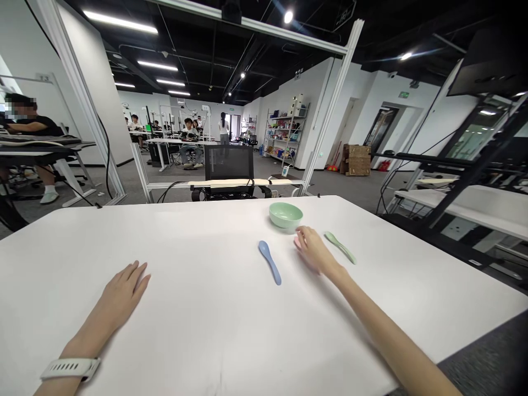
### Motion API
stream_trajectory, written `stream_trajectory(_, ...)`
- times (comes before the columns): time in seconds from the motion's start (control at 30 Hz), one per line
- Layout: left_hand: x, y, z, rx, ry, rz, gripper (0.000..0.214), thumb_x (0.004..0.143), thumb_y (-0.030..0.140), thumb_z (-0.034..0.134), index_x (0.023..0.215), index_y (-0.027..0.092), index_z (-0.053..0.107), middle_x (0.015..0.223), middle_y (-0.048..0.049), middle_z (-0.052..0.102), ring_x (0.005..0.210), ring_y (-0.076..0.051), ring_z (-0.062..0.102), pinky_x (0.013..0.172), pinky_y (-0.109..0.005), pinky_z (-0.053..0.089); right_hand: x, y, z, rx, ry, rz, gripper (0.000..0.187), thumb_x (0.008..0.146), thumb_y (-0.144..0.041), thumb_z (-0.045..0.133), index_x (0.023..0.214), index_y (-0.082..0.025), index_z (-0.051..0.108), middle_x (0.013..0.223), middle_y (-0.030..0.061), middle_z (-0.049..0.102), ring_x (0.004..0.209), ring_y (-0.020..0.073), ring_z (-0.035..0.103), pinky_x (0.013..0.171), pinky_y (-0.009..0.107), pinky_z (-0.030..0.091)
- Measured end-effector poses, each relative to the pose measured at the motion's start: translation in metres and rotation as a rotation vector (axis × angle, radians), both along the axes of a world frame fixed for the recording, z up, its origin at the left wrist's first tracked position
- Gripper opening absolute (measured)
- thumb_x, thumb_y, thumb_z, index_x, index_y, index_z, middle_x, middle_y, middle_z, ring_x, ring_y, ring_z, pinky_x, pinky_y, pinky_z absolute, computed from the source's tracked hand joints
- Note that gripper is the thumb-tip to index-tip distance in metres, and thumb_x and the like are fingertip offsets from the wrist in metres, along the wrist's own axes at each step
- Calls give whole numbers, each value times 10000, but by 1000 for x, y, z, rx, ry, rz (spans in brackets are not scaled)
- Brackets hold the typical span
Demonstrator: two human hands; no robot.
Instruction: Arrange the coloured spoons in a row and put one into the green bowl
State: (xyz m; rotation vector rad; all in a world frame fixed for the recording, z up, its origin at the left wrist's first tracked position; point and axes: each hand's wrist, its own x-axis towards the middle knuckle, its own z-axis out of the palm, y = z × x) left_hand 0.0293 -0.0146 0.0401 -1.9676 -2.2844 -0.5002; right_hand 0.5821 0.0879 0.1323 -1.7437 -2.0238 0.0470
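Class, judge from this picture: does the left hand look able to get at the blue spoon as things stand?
Probably yes: the left hand lies palm down, seemingly holding nothing, and only white tabletop shows between it and the blue spoon.

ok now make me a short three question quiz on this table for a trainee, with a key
1. What colour is the bowl? A) pink B) green C) blue
2. True or false: viewed from the head camera, the blue spoon lies between the left hand and the right hand.
3. Fill in: the object partly hidden by the right hand is ____ in colour.

Key: 1. B; 2. true; 3. pink
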Motion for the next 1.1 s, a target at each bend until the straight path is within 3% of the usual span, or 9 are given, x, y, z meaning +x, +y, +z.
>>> stream_trajectory(0.1,0,-1,0,-25,-16,7,895,961,609,219,1530,34,604,1655,-220,569,1572,-366,498,1306,-526,400,45,13,-10,-1,11,25,449,1087,-181,312,1369,-152,660,1433,185,708,1350,264,643,1149,416,462)
stream_trajectory(0.2,-2,0,-4,13,-10,-3,880,963,611,227,1515,49,620,1634,-216,594,1552,-362,523,1288,-523,421,73,18,-29,-46,-12,63,461,1065,-162,365,1395,-152,687,1525,184,675,1446,266,608,1227,432,430)
stream_trajectory(0.33,-6,2,-10,89,21,-16,769,966,568,294,1462,122,677,1569,-180,667,1498,-347,583,1245,-524,473,88,23,-56,-50,-5,87,449,1057,-192,418,1370,-131,733,1546,202,662,1521,277,555,1270,434,415)
stream_trajectory(0.5,-9,3,-10,84,40,-15,745,969,546,304,1445,120,689,1551,-186,679,1477,-348,602,1221,-522,498,102,36,-76,-60,88,138,487,1053,-292,428,1392,-152,748,1578,187,637,1546,321,528,1296,514,404)
stream_trajectory(0.63,-11,4,-12,82,46,-19,760,963,551,299,1445,107,684,1549,-194,678,1484,-349,592,1231,-518,489,110,42,-83,-30,148,164,506,1041,-349,440,1393,-169,756,1564,180,649,1534,353,538,1290,566,413)
stream_trajectory(1.1,-14,5,-16,93,44,-31,757,983,556,295,1468,110,668,1573,-188,660,1502,-350,583,1255,-535,473,108,40,-81,-64,148,140,508,1054,-341,444,1414,-141,743,1602,190,611,1544,332,526,1299,508,409)
